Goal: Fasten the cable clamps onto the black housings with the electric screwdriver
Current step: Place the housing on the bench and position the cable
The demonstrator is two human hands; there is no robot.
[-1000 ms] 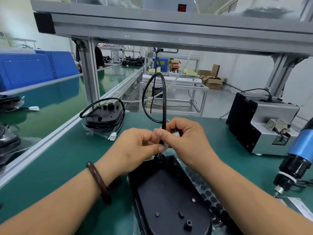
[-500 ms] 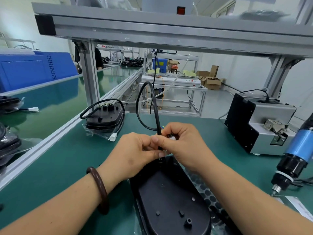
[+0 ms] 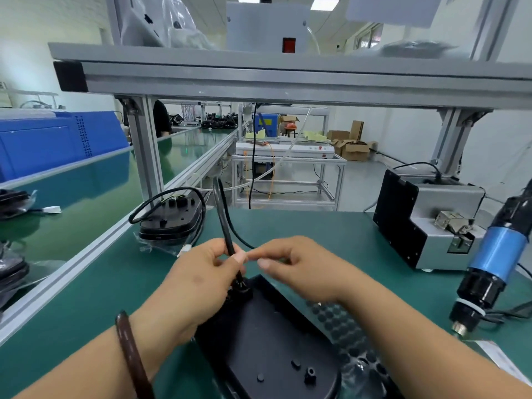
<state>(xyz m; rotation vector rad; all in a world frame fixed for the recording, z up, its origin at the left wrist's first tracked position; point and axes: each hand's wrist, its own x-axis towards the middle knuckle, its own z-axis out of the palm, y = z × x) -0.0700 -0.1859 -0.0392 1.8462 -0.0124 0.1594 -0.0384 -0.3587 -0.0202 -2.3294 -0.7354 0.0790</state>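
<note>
At the workbench, a worker pinched one black cable [image 3: 223, 223] between the thumb and curled fingers of the left hand [image 3: 201, 279]. The grip was just above the spot where the cable entered the far end of one black housing [image 3: 267, 344]. The housing lay flat on the green table [image 3: 86, 286], directly below both hands. The right hand [image 3: 306, 270] sat just beside the left, fingertips bent toward the left thumb; blur hid whether they held anything. One dark bracelet [image 3: 131, 352] circled the left wrist.

One electric screwdriver [image 3: 495, 263] with a blue band hung tip-down at the right edge, well apart from both hands. One grey-and-black machine [image 3: 423, 223] stood on the table behind it. A second housing [image 3: 172, 218], ringed by its own cable, rested on clear plastic at the table's far left; whether more lay stacked beneath it could not be told. Beside the near housing lay one sheet of round black pads [image 3: 339, 321].
</note>
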